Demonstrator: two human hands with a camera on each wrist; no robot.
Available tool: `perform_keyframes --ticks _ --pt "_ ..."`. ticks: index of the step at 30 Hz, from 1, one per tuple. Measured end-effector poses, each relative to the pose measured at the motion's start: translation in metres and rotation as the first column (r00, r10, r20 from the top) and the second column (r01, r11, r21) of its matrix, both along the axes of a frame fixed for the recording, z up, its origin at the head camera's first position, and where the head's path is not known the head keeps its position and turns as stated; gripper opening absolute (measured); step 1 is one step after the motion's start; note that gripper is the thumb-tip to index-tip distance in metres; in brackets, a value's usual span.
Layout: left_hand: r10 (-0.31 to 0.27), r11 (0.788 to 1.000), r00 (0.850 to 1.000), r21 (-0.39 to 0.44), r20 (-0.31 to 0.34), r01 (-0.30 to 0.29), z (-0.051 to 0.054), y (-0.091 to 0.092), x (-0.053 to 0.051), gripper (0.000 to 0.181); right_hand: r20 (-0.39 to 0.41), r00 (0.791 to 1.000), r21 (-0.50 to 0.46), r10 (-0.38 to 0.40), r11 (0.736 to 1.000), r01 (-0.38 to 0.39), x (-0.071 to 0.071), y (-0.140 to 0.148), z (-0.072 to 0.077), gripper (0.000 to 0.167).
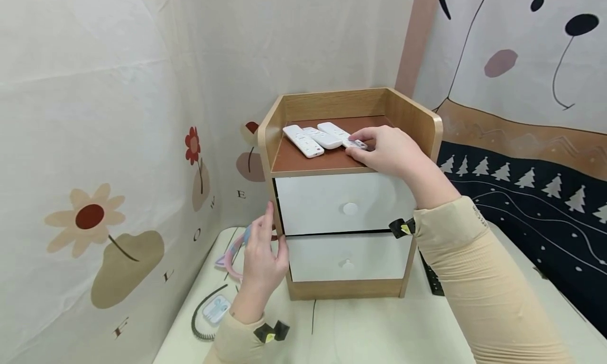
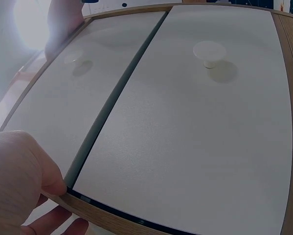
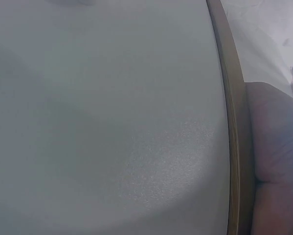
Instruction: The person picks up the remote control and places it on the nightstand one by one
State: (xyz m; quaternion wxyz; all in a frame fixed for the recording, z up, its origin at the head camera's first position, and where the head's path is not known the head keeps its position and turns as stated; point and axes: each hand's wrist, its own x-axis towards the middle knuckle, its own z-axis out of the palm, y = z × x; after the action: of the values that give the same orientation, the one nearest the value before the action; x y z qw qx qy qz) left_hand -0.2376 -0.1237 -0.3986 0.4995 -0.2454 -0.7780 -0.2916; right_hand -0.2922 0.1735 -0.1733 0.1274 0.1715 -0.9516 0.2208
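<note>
Three white remotes (image 1: 324, 138) lie close together on the brown top shelf (image 1: 303, 165) of a wooden cabinet (image 1: 348, 290); in the head view they sit between eleven and twelve o'clock from the cabinet's middle. At one o'clock, the right hand (image 1: 386, 149) pinches the near end of the rightmost remote (image 1: 334, 131) with thumb and finger. At eight o'clock, well apart from it, the left hand (image 1: 262, 256) rests against the cabinet's side, its thumb at the front edge and its index finger straight. Toward six o'clock from the shelf are two white drawers (image 1: 313, 203), one above the other, with round knobs (image 1: 350, 209). From the left hand, a pink headband (image 1: 231, 259) lies at nine o'clock; a pale case (image 1: 216, 308) and dark coiled cord (image 1: 203, 336) lie between seven and eight.
</note>
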Motion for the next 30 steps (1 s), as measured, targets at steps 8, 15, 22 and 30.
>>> perform_keyframes --ticks 8,15,22,30 --pt "-0.005 1.0 1.0 0.003 -0.005 0.005 -0.0003 -0.0007 -0.0034 0.094 -0.011 1.0 0.002 -0.004 1.0 0.004 0.0001 -0.0009 0.0004 0.046" --pt "-0.006 1.0 1.0 0.007 0.01 0.006 -0.0022 -0.0009 -0.0045 0.094 -0.017 1.0 -0.004 -0.007 1.0 0.007 -0.0004 -0.0006 -0.002 0.046" --pt "-0.002 1.0 1.0 0.006 0.025 0.001 -0.0032 -0.0013 -0.0039 0.094 -0.029 0.999 -0.014 -0.017 1.0 0.016 -0.0002 -0.0002 -0.0035 0.046" --pt "-0.001 1.0 1.0 0.002 0.021 0.0 -0.0035 -0.0001 -0.005 0.094 -0.066 0.997 -0.056 -0.029 0.998 0.025 0.0014 0.0004 -0.0058 0.043"
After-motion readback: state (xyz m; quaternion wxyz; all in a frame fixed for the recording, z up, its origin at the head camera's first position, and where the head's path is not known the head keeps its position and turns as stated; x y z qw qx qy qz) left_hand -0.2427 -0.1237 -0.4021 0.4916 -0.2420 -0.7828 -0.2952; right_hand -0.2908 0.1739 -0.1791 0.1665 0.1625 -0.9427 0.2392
